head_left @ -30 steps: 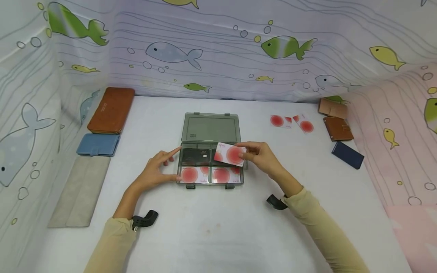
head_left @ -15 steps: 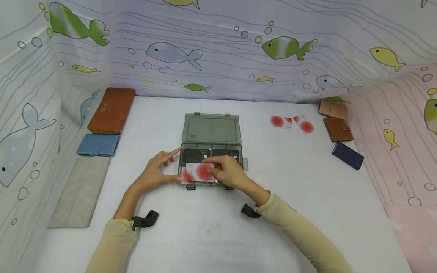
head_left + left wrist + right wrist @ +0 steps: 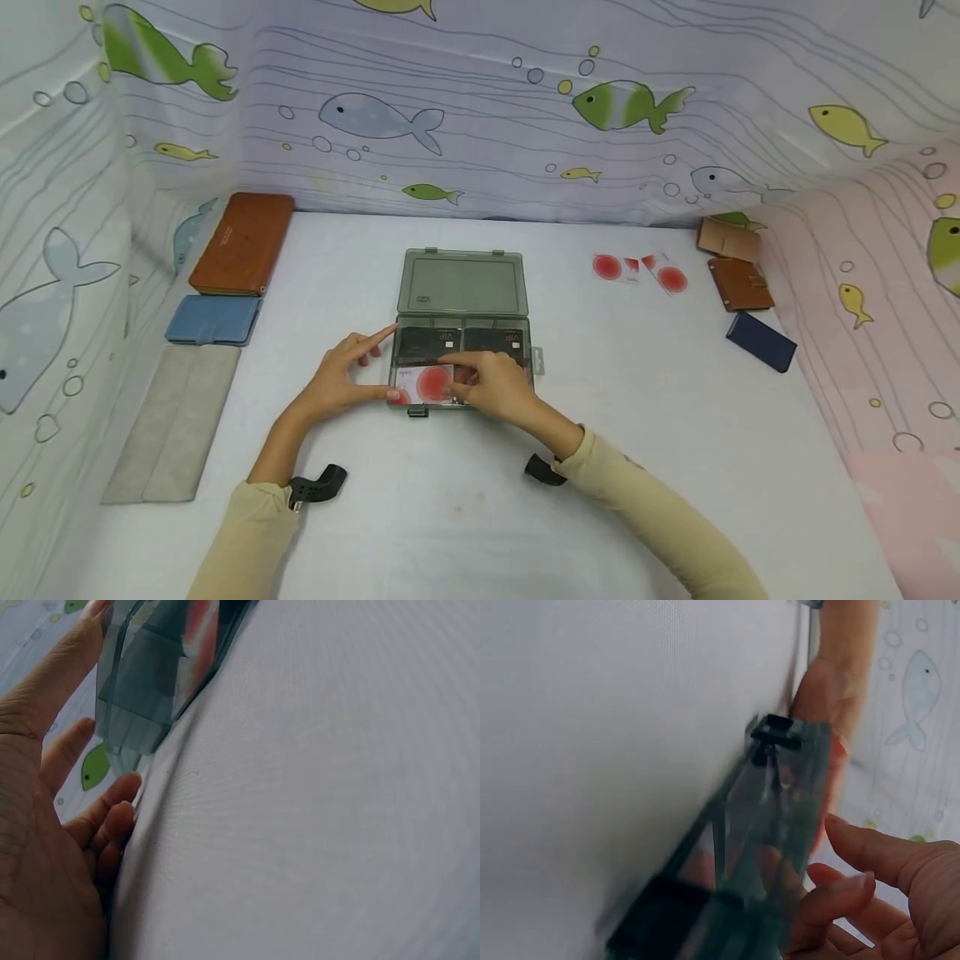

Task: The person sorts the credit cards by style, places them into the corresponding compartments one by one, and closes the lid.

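A translucent grey-green plastic organizer box (image 3: 462,283) lies with its lid folded back, its lower half split into compartments. My right hand (image 3: 498,383) reaches over the front and pinches a white card with red circles (image 3: 412,385) at the front left compartment. My left hand (image 3: 337,379) has thumb and forefinger spread along the box's left side, both tips touching it. Black VIP cards (image 3: 427,343) fill the two rear compartments. The right hand largely covers the front right compartment. In the right wrist view the box's front wall (image 3: 787,817) is blurred.
Two similar red-and-white cards (image 3: 617,268) lie at the back right. Farther right are a tan wallet (image 3: 729,239), a brown wallet (image 3: 740,284) and a navy case (image 3: 761,342). At left lie a brown zip wallet (image 3: 243,243), a blue wallet (image 3: 213,320) and a grey sleeve (image 3: 172,425).
My right hand has carried the card from above the rear right compartment to the front left one and lowered it there. The left hand has stayed on the box's left side.
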{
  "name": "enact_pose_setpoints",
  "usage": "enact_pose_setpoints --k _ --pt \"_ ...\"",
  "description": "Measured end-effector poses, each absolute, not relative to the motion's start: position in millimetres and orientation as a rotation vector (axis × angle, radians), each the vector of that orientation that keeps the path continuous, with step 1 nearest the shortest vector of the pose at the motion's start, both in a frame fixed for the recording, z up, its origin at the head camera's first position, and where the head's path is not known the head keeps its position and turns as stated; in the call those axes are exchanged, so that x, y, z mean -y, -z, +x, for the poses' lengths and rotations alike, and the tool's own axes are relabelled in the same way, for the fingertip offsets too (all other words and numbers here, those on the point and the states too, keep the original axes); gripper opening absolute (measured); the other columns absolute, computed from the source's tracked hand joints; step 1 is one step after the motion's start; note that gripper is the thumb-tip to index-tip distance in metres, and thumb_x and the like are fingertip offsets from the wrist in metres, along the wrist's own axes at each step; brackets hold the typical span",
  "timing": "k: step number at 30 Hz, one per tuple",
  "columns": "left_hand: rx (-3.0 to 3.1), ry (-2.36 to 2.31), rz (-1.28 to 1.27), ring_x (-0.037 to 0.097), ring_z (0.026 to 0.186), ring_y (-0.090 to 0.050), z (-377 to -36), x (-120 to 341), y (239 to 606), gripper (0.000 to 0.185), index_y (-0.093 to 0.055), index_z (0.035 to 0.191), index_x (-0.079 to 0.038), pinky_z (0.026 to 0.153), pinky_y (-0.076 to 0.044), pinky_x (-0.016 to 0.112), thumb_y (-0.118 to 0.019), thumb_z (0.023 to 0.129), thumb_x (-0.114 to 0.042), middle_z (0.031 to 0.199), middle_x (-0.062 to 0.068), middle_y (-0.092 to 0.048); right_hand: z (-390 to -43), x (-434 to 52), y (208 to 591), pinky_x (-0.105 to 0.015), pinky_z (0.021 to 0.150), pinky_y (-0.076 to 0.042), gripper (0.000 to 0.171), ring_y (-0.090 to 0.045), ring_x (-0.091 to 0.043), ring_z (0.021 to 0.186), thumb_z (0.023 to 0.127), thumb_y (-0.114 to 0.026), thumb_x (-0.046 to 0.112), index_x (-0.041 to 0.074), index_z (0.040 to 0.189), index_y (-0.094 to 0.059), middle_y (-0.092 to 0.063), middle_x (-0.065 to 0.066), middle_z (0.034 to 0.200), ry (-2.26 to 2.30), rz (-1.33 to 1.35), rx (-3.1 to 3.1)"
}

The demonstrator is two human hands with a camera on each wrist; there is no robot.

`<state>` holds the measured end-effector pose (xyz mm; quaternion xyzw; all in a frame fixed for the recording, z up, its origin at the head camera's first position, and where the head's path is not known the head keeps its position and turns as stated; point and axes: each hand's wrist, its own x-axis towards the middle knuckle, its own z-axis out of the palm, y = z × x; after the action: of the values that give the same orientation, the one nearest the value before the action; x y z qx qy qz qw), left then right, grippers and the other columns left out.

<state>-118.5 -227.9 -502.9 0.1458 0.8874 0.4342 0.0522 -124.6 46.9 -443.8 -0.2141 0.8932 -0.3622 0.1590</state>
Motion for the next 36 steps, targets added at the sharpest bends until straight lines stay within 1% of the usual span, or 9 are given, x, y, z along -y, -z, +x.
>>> enact_pose_setpoints --k 3,6,11,16,19,23,29,32,36 --pt "-2.711 -1.315 0.469 0.017 0.087 -0.039 -119 228 503 0.095 -0.044 0.152 -0.025 0.078 -0.032 0.038 -0.091 0.069 -0.029 0.104 0.004 -0.051 -127 -61 439 -0.021 0.053 -0.041 0.036 -0.061 -0.006 0.063 0.087 -0.075 0.015 0.014 0.123 -0.072 -0.074 0.0 0.085 1.077 -0.611 -2.556" --pt "-2.718 -1.304 0.475 0.016 0.087 -0.039 -119 228 503 0.095 -0.043 0.152 -0.024 0.078 -0.03 0.038 -0.091 0.069 -0.03 0.104 0.005 -0.051 -139 -82 435 -0.021 0.051 -0.038 0.035 -0.053 -0.008 0.056 0.086 -0.077 0.013 0.008 0.12 -0.072 -0.074 -0.002 0.082 1.15 -0.642 -2.578" --pt "-2.729 -1.305 0.457 0.017 0.088 -0.039 -118 230 500 0.097 -0.043 0.152 -0.024 0.078 -0.031 0.039 -0.091 0.068 -0.029 0.104 0.006 -0.051 -188 -133 432 -0.022 0.051 -0.036 0.036 -0.047 -0.014 0.055 0.084 -0.079 0.014 0.003 0.118 -0.072 -0.072 -0.008 0.084 1.252 -0.607 -2.679" --pt "-2.711 -1.312 0.429 0.018 0.088 -0.038 -117 231 501 0.097 -0.041 0.153 -0.027 0.079 -0.028 0.04 -0.09 0.069 -0.029 0.105 0.005 -0.05 -246 -200 448 -0.025 0.058 -0.04 0.042 -0.051 -0.021 0.069 0.087 -0.077 0.019 0.005 0.125 -0.068 -0.07 -0.013 0.095 1.151 -0.329 -2.819" --pt "-2.697 -1.306 0.417 0.017 0.088 -0.038 -117 230 503 0.097 -0.04 0.153 -0.03 0.079 -0.024 0.041 -0.09 0.07 -0.031 0.105 0.004 -0.049 -266 -238 460 -0.029 0.068 -0.043 0.049 -0.055 -0.027 0.086 0.09 -0.074 0.023 0.005 0.134 -0.062 -0.065 -0.017 0.107 1.046 -0.167 -2.814" --pt "-2.682 -1.323 0.423 0.017 0.088 -0.038 -117 228 504 0.097 -0.04 0.153 -0.03 0.079 -0.025 0.04 -0.09 0.069 -0.03 0.104 0.003 -0.049 -277 -271 469 -0.038 0.082 -0.043 0.057 -0.051 -0.033 0.106 0.093 -0.07 0.021 0.005 0.143 -0.051 -0.056 -0.022 0.121 1.018 -0.015 -2.755" --pt "-2.687 -1.335 0.445 0.017 0.088 -0.039 -115 226 505 0.096 -0.043 0.152 -0.025 0.077 -0.029 0.038 -0.091 0.069 -0.028 0.104 0.003 -0.049 -288 -289 473 -0.049 0.094 -0.037 0.064 -0.046 -0.035 0.108 0.094 -0.067 0.026 0.005 0.149 -0.042 -0.051 -0.024 0.121 0.907 0.063 -2.763" --pt "-2.684 -1.335 0.433 0.017 0.088 -0.038 -115 227 504 0.096 -0.043 0.152 -0.027 0.077 -0.028 0.039 -0.091 0.069 -0.029 0.104 0.004 -0.049 -292 -291 473 -0.052 0.095 -0.034 0.062 -0.044 -0.037 0.11 0.094 -0.067 0.028 0.005 0.147 -0.044 -0.049 -0.025 0.123 0.88 0.071 -2.739" --pt "-2.69 -1.316 0.416 0.017 0.088 -0.038 -116 228 504 0.098 -0.041 0.153 -0.03 0.078 -0.027 0.039 -0.09 0.069 -0.03 0.105 0.003 -0.049 -296 -291 472 -0.053 0.097 -0.034 0.056 -0.044 -0.039 0.113 0.093 -0.069 0.03 0.0 0.135 -0.049 -0.048 -0.026 0.126 0.882 0.087 -2.731"
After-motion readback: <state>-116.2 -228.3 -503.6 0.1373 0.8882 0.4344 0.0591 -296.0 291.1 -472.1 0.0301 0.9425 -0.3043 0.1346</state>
